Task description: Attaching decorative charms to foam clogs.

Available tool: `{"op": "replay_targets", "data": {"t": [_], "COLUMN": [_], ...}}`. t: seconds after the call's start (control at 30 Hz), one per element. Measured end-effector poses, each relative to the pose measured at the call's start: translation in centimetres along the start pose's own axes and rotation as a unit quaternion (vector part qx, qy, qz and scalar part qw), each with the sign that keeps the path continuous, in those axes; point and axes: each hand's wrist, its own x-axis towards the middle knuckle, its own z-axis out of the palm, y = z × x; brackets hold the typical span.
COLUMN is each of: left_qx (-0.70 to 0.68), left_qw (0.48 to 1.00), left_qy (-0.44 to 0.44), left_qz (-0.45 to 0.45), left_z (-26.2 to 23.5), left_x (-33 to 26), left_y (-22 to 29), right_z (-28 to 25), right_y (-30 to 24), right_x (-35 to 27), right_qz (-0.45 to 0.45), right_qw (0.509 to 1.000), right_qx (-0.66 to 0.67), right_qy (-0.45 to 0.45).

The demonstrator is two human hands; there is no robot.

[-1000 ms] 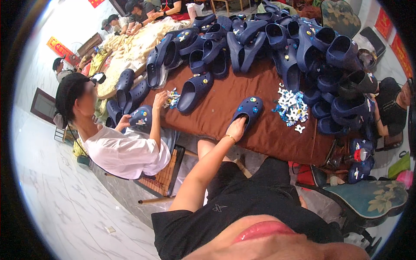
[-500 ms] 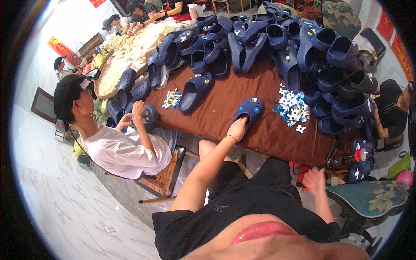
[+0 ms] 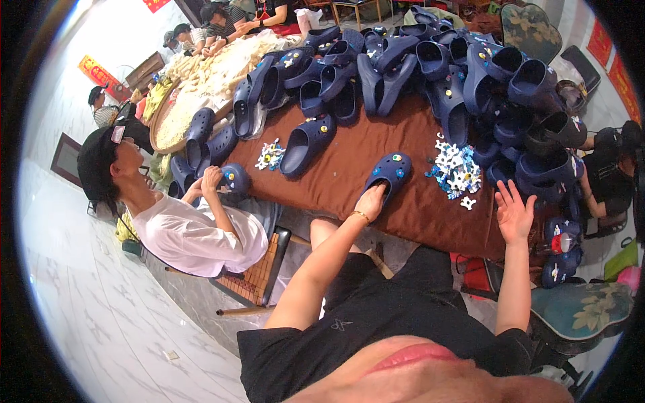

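Note:
My left hand (image 3: 371, 201) reaches into the opening of a navy blue clog (image 3: 392, 169) on the near part of the brown-covered table; its fingertips are hidden inside. Small coloured charms dot the clog's perforated top. My right hand (image 3: 514, 216) is raised over the table's right edge, palm showing, fingers spread and holding nothing. Left of it lies a loose pile of white and blue charms (image 3: 455, 169). Beyond that hand rise heaped navy clogs (image 3: 537, 171).
A brown cloth (image 3: 336, 195) covers the table. Farther left are a smaller charm pile (image 3: 270, 156) and a single clog (image 3: 308, 146). Stacked clogs (image 3: 386, 74) line the far side. A co-worker in white (image 3: 195, 232) sits at left, handling a clog (image 3: 235, 178). A stool (image 3: 581, 309) stands at right.
My right hand has risen from beside my lap, up and forward to the table's right edge, its fingers spreading. My left hand stays in the clog.

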Motion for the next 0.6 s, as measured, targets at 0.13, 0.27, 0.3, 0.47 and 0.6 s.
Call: {"op": "replay_targets", "data": {"t": [0.13, 0.27, 0.3, 0.47, 0.6], "left_qx": [-0.006, -0.001, 0.001, -0.003, -0.012], "left_qw": [1.000, 1.000, 1.000, 1.000, 0.998], "left_qy": [-0.008, -0.013, -0.011, -0.008, -0.040], "left_qz": [-0.002, -0.007, -0.009, -0.009, -0.046], "left_z": [-0.4, -0.5, -0.5, -1.1, -1.9], "left_x": [0.0, 0.0, -0.1, 0.0, 0.2], "left_y": [0.6, 0.5, 0.4, 1.3, 1.7], "right_z": [0.7, 1.1, 1.1, 0.2, -1.3], "right_y": [0.6, 1.3, 1.5, 3.1, 6.1], "right_x": [1.1, 2.6, 3.0, 5.5, 8.7], "right_qz": [0.013, 0.027, 0.035, 0.062, 0.062], "right_qw": [1.000, 0.999, 0.999, 0.995, 0.953], "right_qx": [-0.022, -0.029, -0.031, -0.072, -0.286], "right_qy": [0.001, 0.001, -0.002, 0.007, 0.077]}}
